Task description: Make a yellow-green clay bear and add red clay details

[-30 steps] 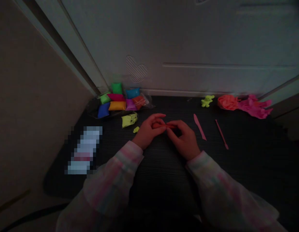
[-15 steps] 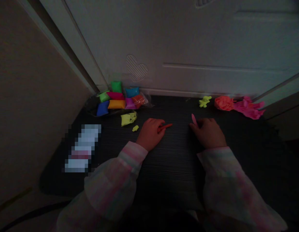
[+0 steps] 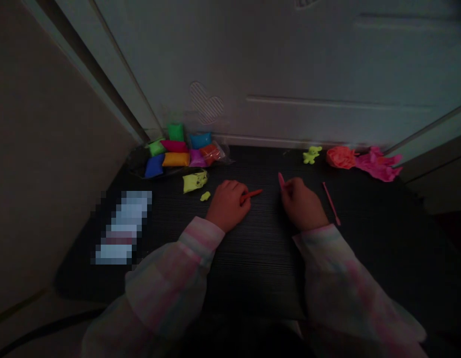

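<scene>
My left hand is closed around a thin roll of red-orange modelling clay, whose tip sticks out to the right between thumb and fingers. My right hand grips a pink plastic clay knife; its blade end points up and away, and the rest is hidden in the fist. Beyond that hand, to its right, lies a thin pink modelling tool. Left of my left hand are a small yellow lump of clay and an opened yellow clay packet.
Several coloured clay packets lie at the back left of the black table. A yellow bear figure stands at the back right beside crumpled orange and pink material. A blurred-out bright rectangle lies at the left. A white panel rises behind.
My right hand let go of the clay roll, moved right, picked up the pink knife and has come back left with it. My left hand still holds the roll.
</scene>
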`<state>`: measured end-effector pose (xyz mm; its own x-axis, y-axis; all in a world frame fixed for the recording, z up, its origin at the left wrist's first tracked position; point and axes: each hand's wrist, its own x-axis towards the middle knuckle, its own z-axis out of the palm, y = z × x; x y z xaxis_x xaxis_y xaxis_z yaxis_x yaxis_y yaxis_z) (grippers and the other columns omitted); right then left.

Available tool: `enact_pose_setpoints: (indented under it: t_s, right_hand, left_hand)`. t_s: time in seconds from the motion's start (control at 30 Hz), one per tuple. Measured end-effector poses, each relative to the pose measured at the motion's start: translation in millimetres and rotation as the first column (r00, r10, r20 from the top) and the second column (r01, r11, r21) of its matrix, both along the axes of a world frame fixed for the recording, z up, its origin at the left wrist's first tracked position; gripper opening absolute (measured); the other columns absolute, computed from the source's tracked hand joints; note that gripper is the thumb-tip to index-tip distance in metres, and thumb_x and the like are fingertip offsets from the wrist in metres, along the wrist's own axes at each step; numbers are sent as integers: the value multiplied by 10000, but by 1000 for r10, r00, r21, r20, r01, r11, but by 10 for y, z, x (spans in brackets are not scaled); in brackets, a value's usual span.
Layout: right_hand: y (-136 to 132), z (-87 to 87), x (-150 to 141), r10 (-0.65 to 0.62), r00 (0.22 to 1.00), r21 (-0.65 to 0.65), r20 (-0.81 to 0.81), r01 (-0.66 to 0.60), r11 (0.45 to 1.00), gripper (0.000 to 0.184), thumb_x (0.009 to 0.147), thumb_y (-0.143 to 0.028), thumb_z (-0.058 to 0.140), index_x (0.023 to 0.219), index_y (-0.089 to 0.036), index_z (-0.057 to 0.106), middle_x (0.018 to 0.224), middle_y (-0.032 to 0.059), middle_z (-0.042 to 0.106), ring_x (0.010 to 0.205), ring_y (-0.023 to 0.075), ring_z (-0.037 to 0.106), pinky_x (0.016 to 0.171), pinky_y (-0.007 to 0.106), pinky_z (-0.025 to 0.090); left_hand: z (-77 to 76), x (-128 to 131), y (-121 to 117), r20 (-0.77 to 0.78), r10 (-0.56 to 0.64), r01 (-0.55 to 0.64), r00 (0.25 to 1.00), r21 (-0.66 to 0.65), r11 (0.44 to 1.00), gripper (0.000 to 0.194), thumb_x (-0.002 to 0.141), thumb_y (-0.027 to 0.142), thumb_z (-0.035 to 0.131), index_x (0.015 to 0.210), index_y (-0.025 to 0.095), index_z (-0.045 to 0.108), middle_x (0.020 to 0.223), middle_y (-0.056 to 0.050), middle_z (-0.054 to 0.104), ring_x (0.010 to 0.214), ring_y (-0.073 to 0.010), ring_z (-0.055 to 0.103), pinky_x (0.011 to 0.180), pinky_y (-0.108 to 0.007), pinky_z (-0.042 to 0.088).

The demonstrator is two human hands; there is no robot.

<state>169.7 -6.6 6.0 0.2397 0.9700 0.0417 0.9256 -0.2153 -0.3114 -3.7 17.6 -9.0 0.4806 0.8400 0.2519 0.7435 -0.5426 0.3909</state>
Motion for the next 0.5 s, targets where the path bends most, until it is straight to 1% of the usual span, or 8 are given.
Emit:
enact_pose_setpoints:
  t_s: [0.1,0.17,0.23,0.3,0.4,0.5]
  right_hand:
    - [-29,-3,-107,95,993,137,-75,-84,987,220,783,-253,383,977,-171,448,804,59,623,631,175,581,513,246,360]
    - [-66,3,-179,191,977,179,-99,-172,969,243,785,-261,388,1011,-183,432,787,37,627,611,159,580,510,234,360]
    - [-114,17,-249,270,960,156,-76,-256,954,245,790,-267,386,1016,-190,438,762,23,630,586,149,576,504,229,353]
    - [-161,29,-308,319,947,108,-20,-315,943,236,799,-270,372,1005,-194,457,743,17,634,565,145,570,493,230,340]
    - [-202,31,-358,334,941,87,59,-338,937,238,801,-271,364,998,-197,476,724,13,634,550,145,566,477,232,318]
    - [-211,24,-370,325,942,77,88,-332,940,244,796,-275,371,1001,-205,484,706,1,633,530,139,562,465,231,303]
  left_hand:
    - [6,4,-5,-5,4,-4,1000,12,1000,115,729,238,454,771,161,529,805,-32,552,805,-167,459,726,-310,381]
    - [7,4,-9,-11,8,-8,1000,12,1000,117,731,236,451,773,160,529,811,-35,551,811,-168,458,729,-313,380]
    - [3,1,-10,-18,6,-6,1000,9,1000,118,733,237,448,772,163,531,810,-36,547,816,-170,457,733,-319,379]
    - [-3,-2,-11,-23,3,-3,1000,10,1000,122,733,243,450,775,166,534,810,-38,544,824,-174,456,735,-323,379]
    - [-8,-2,-11,-22,0,0,1000,11,1000,131,734,252,454,787,164,536,820,-42,544,835,-178,456,743,-327,380]
    - [-8,4,-12,-25,5,-5,1000,7,1000,135,743,253,446,779,161,536,829,-45,546,833,-177,458,742,-328,381]
